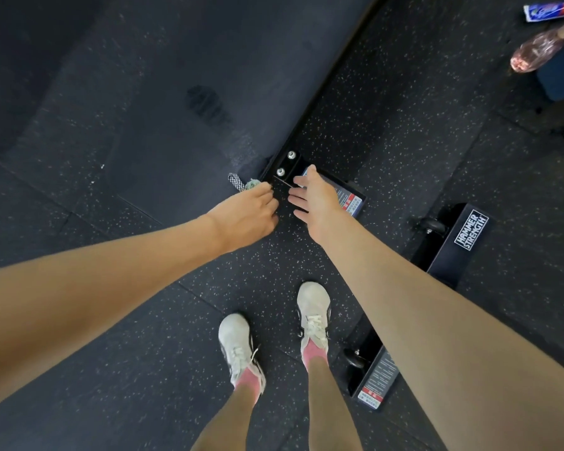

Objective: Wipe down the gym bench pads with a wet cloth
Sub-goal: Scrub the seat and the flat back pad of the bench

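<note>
sneakers [313, 314]: yours, on the speckled floor [274, 271]
left hand [245, 216]: your fingers curled round the checkered cloth [240, 183], right by the near corner of the bench pad [183, 131]
right hand [316, 200]: fingers spread loose, nothing in them, over the bolted frame [287, 164]

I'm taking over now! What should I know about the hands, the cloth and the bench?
Left hand grips the cloth, with one end poking out. Right hand is open, holding nothing, over the bench's bolted black frame. The dark pad lies beyond both hands, with a damp-looking streaky patch, so some wiping seems done. Left: wipe the rest. How much is clean cannot be told.
</note>
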Action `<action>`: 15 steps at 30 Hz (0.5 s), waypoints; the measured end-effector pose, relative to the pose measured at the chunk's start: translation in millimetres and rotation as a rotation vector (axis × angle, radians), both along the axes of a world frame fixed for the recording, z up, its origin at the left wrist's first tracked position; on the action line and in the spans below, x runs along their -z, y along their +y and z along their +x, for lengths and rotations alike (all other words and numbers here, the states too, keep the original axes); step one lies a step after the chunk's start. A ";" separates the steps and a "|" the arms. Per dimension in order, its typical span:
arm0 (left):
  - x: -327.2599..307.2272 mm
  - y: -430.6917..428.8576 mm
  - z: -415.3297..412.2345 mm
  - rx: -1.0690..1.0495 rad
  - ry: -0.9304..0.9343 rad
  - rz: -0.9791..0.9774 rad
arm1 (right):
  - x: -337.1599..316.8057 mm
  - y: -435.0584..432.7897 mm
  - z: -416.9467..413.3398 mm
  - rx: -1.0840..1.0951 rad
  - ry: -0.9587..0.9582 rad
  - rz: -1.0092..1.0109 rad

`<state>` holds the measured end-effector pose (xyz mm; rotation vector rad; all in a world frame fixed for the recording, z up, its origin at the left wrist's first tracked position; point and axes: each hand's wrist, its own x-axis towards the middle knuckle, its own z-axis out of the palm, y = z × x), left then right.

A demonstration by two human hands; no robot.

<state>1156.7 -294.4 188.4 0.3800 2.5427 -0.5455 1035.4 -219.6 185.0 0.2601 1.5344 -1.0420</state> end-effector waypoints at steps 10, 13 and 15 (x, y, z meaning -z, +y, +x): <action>-3.3 4.0 58.4 0.192 0.071 0.005 | -4.1 0.2 63.0 0.095 -0.019 -0.092; -3.3 3.1 78.2 0.237 0.091 0.035 | -1.5 8.8 88.0 0.104 -0.016 -0.092; -6.5 5.2 94.2 0.260 0.082 0.060 | -3.0 13.3 102.4 0.106 -0.018 -0.097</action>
